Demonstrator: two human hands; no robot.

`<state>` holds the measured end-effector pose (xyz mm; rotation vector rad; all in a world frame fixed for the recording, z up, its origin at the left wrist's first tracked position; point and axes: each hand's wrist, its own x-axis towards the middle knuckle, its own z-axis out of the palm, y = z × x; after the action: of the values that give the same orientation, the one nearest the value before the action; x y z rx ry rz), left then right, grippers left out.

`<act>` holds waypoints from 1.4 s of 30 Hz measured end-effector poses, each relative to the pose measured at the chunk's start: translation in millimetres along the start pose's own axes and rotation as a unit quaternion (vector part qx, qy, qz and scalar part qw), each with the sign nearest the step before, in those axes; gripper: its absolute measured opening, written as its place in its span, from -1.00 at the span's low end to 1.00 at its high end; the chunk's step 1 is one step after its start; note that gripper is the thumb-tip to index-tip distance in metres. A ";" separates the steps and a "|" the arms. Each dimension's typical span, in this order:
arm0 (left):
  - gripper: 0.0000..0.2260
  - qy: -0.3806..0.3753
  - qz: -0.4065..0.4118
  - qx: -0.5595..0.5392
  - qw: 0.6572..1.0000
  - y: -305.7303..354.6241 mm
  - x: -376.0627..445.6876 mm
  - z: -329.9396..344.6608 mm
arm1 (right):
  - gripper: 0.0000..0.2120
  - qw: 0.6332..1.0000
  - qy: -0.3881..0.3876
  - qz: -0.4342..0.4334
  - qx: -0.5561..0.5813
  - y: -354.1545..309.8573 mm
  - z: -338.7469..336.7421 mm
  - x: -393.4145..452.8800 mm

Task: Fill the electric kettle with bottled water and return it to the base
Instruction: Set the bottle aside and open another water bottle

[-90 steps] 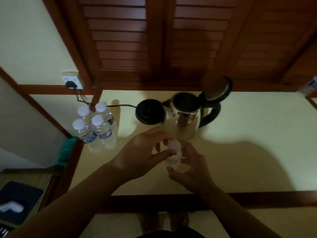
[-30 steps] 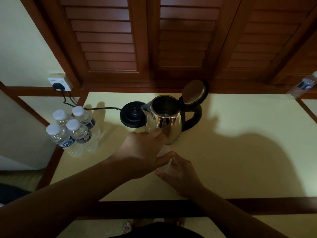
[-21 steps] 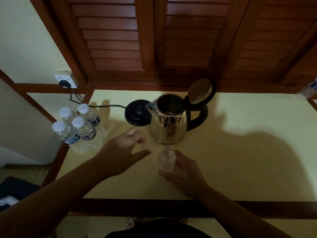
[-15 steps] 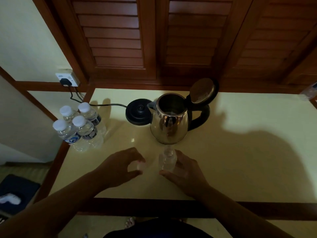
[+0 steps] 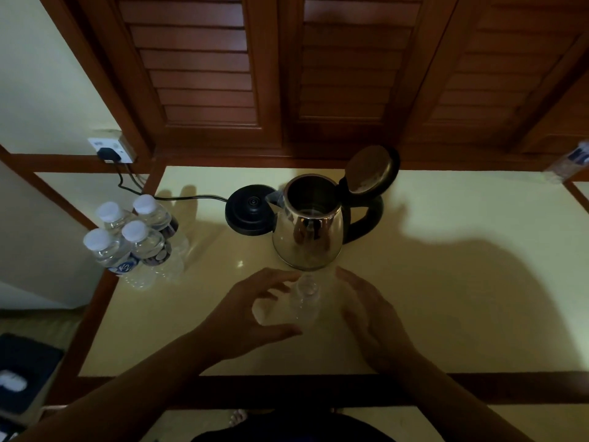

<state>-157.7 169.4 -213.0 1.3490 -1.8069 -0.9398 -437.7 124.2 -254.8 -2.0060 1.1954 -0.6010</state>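
A steel electric kettle [image 5: 307, 240] stands on the cream tabletop [image 5: 446, 298] with its lid [image 5: 371, 170] flipped up, off its black base [image 5: 250, 208], which lies just left of it. In front of the kettle a small clear water bottle [image 5: 306, 298] stands upright with no cap on. My left hand [image 5: 251, 311] is just left of the bottle, its fingers curled round a pale bottle cap [image 5: 262, 311]. My right hand [image 5: 366, 314] hovers right of the bottle, fingers relaxed and slightly apart from it.
Several capped water bottles [image 5: 134, 240] stand in a pack at the table's left edge. The base's cord [image 5: 191, 197] runs to a wall socket [image 5: 110, 149]. Another bottle [image 5: 570, 161] lies at the far right. Wooden shutters rise behind the table.
My left hand has lifted the cap off the bottle and drawn it to the left. My right hand, which gripped the bottle, has let go and opened beside it.
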 end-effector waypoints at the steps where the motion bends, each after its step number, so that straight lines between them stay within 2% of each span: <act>1: -0.31 0.013 0.002 -0.014 1.000 1.4 2.1 5.3 | -0.35 0.999 0.038 0.008 -0.011 -0.4 3.6 3.6; 4: -0.34 0.037 -0.006 -0.041 0.998 2.2 7.7 16.9 | -0.30 0.995 0.094 0.004 -0.023 -12.9 9.0 20.1; 8: -0.48 0.044 -0.034 -0.066 0.996 1.7 11.1 23.1 | -0.22 0.992 0.128 -0.021 -0.008 -18.7 19.6 39.8; 11: -0.51 0.050 -0.042 -0.084 0.994 2.8 11.5 20.3 | -0.10 0.989 0.147 -0.009 0.022 -18.8 27.3 50.1; 17: -0.55 0.090 -0.032 -0.081 0.992 6.8 16.7 -6.9 | 0.02 0.983 0.168 0.005 0.068 -27.4 37.4 69.6; 21: -0.53 0.094 -0.043 -0.107 0.989 13.1 26.6 -35.5 | 0.02 0.979 0.189 -0.008 0.080 -28.6 42.4 78.5; 24: -0.53 0.096 -0.020 -0.064 0.993 20.4 41.1 -58.8 | -0.03 0.974 0.206 -0.018 0.087 -24.5 46.2 80.3; 31: -0.66 0.053 -0.043 0.047 0.997 41.2 68.0 -99.3 | -0.03 0.960 0.246 -0.046 0.123 -18.3 47.2 85.5; 42: -0.67 0.032 -0.062 0.281 0.957 58.1 98.3 -125.0 | -0.03 0.960 0.248 -0.041 0.124 -22.3 40.7 85.0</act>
<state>-101.3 67.4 -90.3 1.8292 -2.0429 -0.4383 -357.9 69.7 -260.9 -1.7457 1.2452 -1.2865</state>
